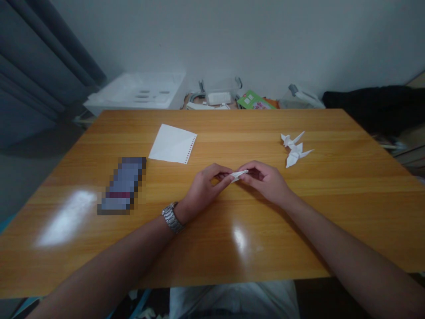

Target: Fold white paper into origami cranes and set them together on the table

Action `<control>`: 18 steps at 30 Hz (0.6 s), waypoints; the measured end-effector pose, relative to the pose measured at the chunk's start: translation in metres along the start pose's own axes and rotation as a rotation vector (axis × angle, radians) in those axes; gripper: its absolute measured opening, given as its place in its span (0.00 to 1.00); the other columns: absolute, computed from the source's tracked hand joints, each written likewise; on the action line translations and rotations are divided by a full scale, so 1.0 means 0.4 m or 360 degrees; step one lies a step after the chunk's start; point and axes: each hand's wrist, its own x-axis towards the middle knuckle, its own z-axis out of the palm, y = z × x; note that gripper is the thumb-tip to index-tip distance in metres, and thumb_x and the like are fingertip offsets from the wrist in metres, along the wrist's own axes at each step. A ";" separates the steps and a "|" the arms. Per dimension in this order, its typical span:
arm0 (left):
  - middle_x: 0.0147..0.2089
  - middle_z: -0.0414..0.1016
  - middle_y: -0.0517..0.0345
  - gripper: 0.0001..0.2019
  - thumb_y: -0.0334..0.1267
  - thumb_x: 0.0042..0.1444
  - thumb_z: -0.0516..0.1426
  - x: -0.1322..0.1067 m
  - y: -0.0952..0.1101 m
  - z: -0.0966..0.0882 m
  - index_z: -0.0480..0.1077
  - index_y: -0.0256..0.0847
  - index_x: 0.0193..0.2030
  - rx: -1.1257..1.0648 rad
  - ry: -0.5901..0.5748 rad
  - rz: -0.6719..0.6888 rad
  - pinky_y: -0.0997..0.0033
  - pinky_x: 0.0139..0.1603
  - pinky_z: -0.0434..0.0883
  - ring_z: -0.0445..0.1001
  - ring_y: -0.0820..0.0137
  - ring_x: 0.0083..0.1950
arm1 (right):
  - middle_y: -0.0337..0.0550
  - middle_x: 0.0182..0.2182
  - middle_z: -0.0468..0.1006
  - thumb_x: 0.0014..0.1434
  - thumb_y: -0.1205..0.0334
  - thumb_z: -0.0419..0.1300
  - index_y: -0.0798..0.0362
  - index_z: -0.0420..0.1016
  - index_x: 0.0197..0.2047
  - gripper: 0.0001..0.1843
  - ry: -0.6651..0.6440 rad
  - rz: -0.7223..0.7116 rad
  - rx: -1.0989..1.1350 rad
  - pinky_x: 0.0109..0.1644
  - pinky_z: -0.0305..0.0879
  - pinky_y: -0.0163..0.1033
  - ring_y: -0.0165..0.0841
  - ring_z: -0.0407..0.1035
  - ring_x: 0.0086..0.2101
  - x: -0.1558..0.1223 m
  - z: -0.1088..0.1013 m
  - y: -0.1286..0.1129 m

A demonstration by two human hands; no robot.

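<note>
Between my two hands, just above the middle of the table, is a small piece of folded white paper point(238, 175). The fingertips of my left hand point(210, 185) pinch its left end. My right hand point(265, 178) pinches the right end between thumb and fingers. Much of the paper is hidden behind the fingers, so its exact folded form cannot be made out. Two white origami cranes point(295, 155) rest on the tabletop to the right, beyond my right hand. A flat sheet of white paper point(173, 144) with a perforated edge lies to the left, beyond my left hand.
A blurred-out phone-like object point(122, 186) lies on the wooden table point(212, 248), left of my left hand. Past the far edge stand a white plastic tub point(139, 91), a green booklet point(254, 100) and other clutter. Dark cloth point(375, 106) is at the right.
</note>
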 end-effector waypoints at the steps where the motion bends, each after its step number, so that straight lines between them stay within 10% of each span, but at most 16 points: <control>1: 0.40 0.80 0.54 0.09 0.42 0.65 0.62 0.000 0.000 0.000 0.77 0.39 0.44 -0.0001 -0.0008 -0.0001 0.71 0.44 0.74 0.78 0.70 0.41 | 0.44 0.39 0.83 0.61 0.51 0.68 0.50 0.80 0.42 0.12 0.0007 -0.0001 -0.0017 0.48 0.73 0.45 0.38 0.77 0.40 0.000 0.000 -0.001; 18: 0.43 0.80 0.50 0.12 0.44 0.62 0.64 0.002 0.010 0.007 0.74 0.37 0.44 -0.0494 -0.0096 -0.0269 0.69 0.47 0.75 0.79 0.69 0.43 | 0.44 0.42 0.82 0.57 0.52 0.72 0.49 0.77 0.46 0.17 -0.0039 0.0120 0.0248 0.51 0.75 0.45 0.37 0.78 0.43 -0.003 0.011 -0.005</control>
